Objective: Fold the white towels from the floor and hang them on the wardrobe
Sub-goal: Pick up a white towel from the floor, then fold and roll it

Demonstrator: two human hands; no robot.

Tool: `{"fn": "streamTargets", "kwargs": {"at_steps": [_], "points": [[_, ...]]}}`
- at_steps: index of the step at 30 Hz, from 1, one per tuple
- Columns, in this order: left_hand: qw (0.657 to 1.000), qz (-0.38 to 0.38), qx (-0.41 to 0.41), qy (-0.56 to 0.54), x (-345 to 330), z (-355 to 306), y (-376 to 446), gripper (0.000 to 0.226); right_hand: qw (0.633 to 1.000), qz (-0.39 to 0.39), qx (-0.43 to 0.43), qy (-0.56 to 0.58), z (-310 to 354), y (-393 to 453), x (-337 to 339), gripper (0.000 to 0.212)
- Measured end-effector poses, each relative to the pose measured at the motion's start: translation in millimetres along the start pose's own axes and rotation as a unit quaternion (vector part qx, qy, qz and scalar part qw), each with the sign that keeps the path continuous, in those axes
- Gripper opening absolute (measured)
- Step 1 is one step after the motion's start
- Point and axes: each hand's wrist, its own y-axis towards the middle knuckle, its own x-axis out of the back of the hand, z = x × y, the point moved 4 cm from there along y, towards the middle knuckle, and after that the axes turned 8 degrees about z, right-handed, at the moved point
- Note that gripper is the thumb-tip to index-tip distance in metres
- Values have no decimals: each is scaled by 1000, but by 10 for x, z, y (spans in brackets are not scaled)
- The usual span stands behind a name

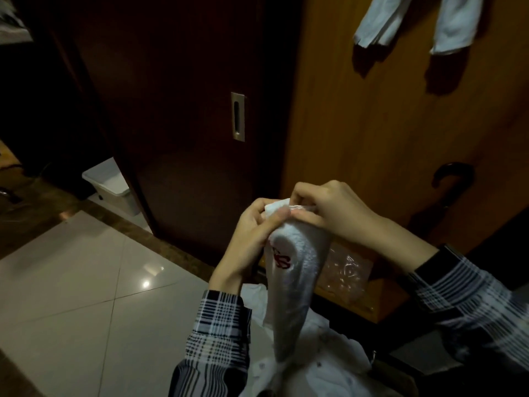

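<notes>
White cloth fills the middle of the view: a white towel (294, 270) hangs down in a long narrow fold from both hands, in front of the wardrobe (372, 124). The left hand (252, 233) pinches its upper edge between thumb and curled fingers (279, 214), and the right hand (337, 210) grips the same edge just beside it, the fingers also curled around the cloth. Red stitched letters show on the towel below the left thumb. Its lower end reaches a pile of white towels (315, 359) on the floor (86, 282) near the person. Two more hanging towels (415, 21) are high on the light wooden wardrobe panel. To the left is a dark sliding door (171, 110) with a metal recessed handle (238, 116), and a white bin (111, 184) stands behind it. Both sleeves are checked black and white.
</notes>
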Motion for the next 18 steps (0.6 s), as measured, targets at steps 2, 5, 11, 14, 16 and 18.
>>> {"fn": "streamTargets", "kwargs": {"at_steps": [2,5,11,14,16,18], "points": [[999,19,-7,27,9,-2,-12,37,999,-28,2,16,8,-8,10,21],[999,23,-12,41,47,3,-36,28,998,-51,-16,37,6,-40,-25,21],[997,-5,-36,72,116,70,-76,17,992,-123,-40,10,64,-209,-112,30],[997,-11,-43,68,132,78,-92,13,979,-83,-111,152,-61,-317,-146,24],[997,-22,-41,66,149,73,-108,9,950,-44,-147,270,-128,-380,-199,22],[997,-32,-41,63,165,71,-119,11,942,-56,-156,293,-145,-421,-221,27]]}}
